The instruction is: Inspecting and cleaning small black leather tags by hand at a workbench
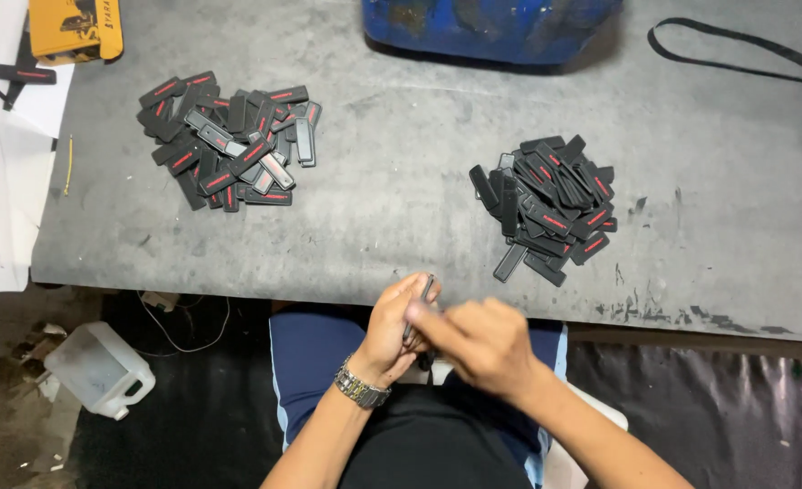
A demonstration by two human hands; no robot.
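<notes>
Both forearms angled inward from below, left hand (392,330) with a metal wristwatch at its wrist, fingers (416,292) curled closed, right hand (482,342) blurred, overlapping the left, fingers bent

Camera: one view only, worn on my head.
Facing: straight down over the grey worktable (401,226) and my lap.
Nearness: close enough to show both my hands at the bottom, the table's near edge just above them.
Reach: the far edge is cut off at the top.
</notes>
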